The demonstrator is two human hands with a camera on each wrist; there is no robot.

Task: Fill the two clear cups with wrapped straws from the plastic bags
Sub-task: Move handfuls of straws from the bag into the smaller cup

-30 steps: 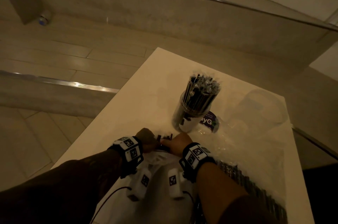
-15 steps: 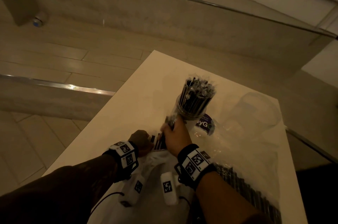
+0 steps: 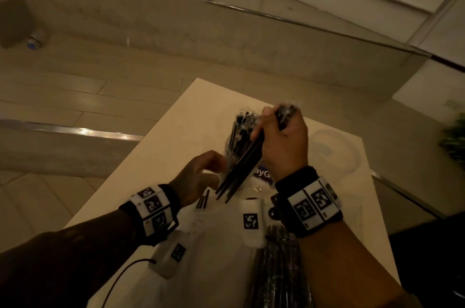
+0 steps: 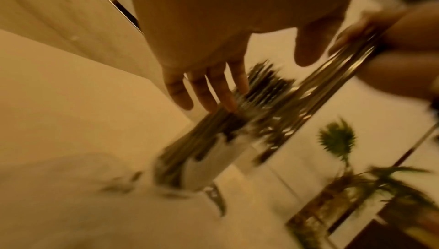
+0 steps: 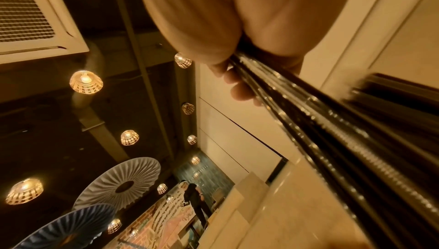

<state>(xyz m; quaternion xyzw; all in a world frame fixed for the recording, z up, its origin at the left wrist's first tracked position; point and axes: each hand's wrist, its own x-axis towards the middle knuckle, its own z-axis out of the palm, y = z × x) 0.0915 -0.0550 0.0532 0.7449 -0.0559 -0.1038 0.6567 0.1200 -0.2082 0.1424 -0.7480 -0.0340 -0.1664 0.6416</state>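
Note:
My right hand [image 3: 281, 139] grips a bundle of black wrapped straws [image 3: 241, 169] and holds it raised and slanted beside the clear cup [image 3: 232, 151], which stands on the white table [image 3: 191, 111] packed with straws. In the right wrist view the bundle [image 5: 320, 131] runs out from my curled fingers [image 5: 237, 87]. My left hand [image 3: 198, 177] hovers open just left of the cup, fingers [image 4: 213, 91] spread near the cup's straws [image 4: 261, 84]. A second clear cup [image 3: 334, 149] stands empty at the right. A plastic bag of straws [image 3: 279, 270] lies near me.
A white bag or cloth [image 3: 206, 257] with a few straws [image 3: 202, 201] at its mouth lies between my wrists. A label with blue print [image 3: 263, 174] lies by the full cup. Floor drops off left of the table; a plant [image 3: 453, 141] stands at the right.
My right hand has lifted a bundle of straws out of the bag and up beside the full cup. My left hand has let go of the bag and opened toward the cup.

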